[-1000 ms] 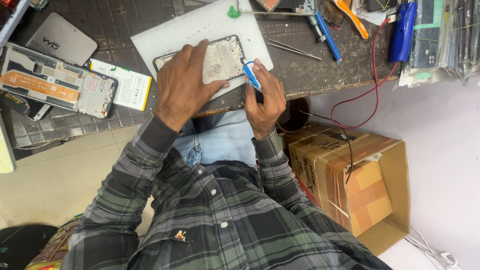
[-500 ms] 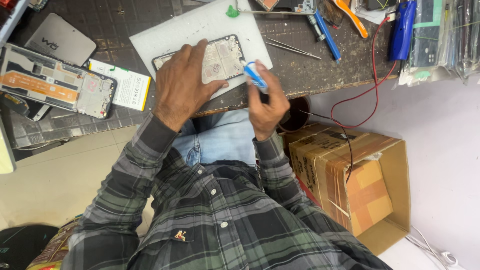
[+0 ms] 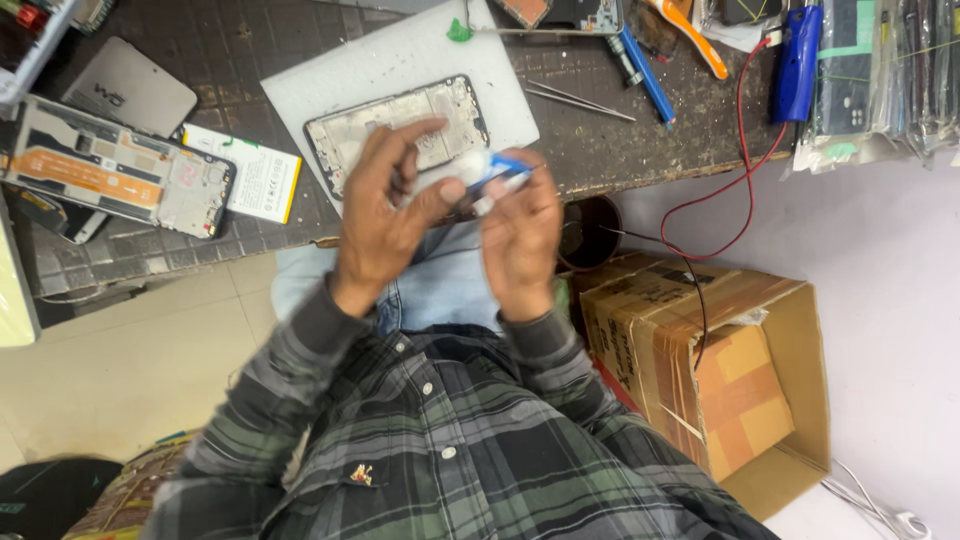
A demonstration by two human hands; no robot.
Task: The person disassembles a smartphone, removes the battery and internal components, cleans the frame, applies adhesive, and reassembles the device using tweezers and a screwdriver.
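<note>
Both hands lifted clear of the worktop [image 3: 640, 150], working a small blue-and-white tube [image 3: 497, 178] between them, above the lap. Right hand [image 3: 520, 235] closed round the tube body, nozzle end pointing left; left hand [image 3: 385, 215] pinching at the white tip, fingers curled, probably at a cap. Motion blur on both, so exact grip hard to read. Open phone frame [image 3: 400, 130] lying flat on the white mat [image 3: 400, 65] just beyond the hands, unheld. Risks, as a judgement: squeezing the body while the tip comes free could squirt the contents onto the fingers, the jeans [image 3: 440, 285] or the frame. Small cap easy to drop over the edge, down to the floor [image 3: 120, 340] or into the open cardboard box [image 3: 740, 370]. Frame sitting close to the near edge of the worktop, so a knock from a returning wrist could push it off. Clutter nearby: tweezers [image 3: 580, 100], blue pen-shaped tool [image 3: 645, 70], red wire [image 3: 745, 190] trailing over the edge, second opened phone [image 3: 120, 165] and a loose battery [image 3: 245, 172] on the left; a snag on the wire could drag things off. Sticky fingers touching the frame would smear it.
</note>
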